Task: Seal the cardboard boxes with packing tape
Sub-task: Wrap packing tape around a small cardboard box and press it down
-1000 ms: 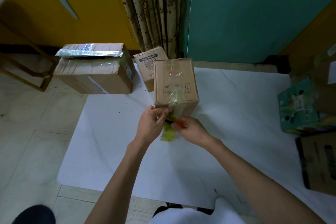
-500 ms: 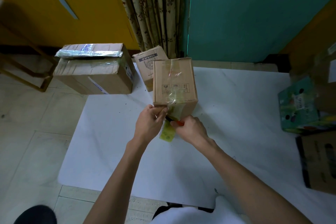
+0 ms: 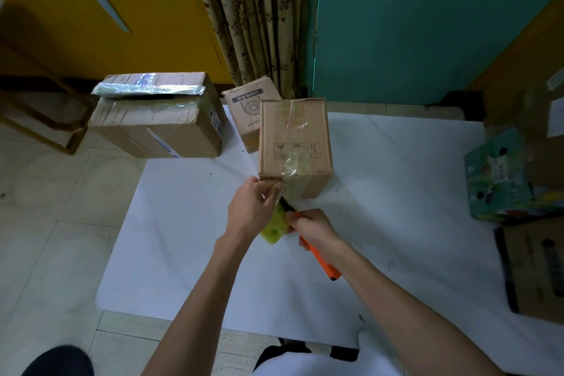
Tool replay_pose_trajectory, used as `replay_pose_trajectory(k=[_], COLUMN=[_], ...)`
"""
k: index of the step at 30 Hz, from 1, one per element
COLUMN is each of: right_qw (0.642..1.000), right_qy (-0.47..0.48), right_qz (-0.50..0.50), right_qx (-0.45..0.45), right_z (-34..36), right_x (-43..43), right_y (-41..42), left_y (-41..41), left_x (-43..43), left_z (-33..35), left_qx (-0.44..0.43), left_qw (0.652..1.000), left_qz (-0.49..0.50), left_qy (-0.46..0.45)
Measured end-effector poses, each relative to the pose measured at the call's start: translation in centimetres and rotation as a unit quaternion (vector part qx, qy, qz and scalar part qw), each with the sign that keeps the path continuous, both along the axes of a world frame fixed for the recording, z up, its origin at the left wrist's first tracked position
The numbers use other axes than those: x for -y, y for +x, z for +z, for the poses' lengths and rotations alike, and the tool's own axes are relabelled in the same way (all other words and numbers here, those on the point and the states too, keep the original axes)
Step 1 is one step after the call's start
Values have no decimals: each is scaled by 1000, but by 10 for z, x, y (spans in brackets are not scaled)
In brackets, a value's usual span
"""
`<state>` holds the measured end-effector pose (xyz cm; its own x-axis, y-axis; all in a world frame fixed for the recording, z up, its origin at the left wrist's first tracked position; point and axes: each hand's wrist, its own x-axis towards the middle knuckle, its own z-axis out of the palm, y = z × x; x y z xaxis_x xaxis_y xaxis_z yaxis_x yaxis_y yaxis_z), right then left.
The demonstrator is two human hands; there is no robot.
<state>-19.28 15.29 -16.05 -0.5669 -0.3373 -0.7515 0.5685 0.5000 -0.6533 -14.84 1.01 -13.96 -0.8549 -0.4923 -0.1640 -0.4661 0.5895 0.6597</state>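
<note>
A small cardboard box (image 3: 294,137) stands on the white sheet (image 3: 381,223), with a strip of clear tape running down its top and over its front edge. My left hand (image 3: 251,207) pinches the tape at the box's lower front corner. A yellow-green tape roll (image 3: 274,227) hangs just below that hand, partly hidden by it. My right hand (image 3: 314,227) grips an orange utility knife (image 3: 323,262) whose dark tip points up at the tape between roll and box.
A large taped carton (image 3: 158,125) sits on the tiled floor at the left, a smaller printed box (image 3: 247,110) behind the one I work on. A green printed box (image 3: 500,174) and brown cartons (image 3: 537,268) line the right edge. Curtain and walls stand behind.
My right hand has drawn back toward me, so the knife's orange handle now shows. The left hand stays at the box's corner. The box has not moved.
</note>
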Motion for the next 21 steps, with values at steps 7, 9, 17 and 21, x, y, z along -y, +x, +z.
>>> replay_pose_trajectory(k=[7,9,17,21], right_qw=[979,976,983,969], right_qy=[-46,-43,-15,-30], right_qz=[-151,-162,-157,-188], right_qx=[128,138,92,157], right_z=[0,0,-3,-6], right_x=[13,16,13,10], right_y=[6,12,23,20], left_y=[-3,-2,8,5], left_x=[-1,-2,-7,-11], left_z=[2,1,-5,-4], left_qx=[3,7,7,7], left_qw=[1000,1000,998,998], left_qz=[5,5,-4,7], left_qy=[-6,-21,-59,-64])
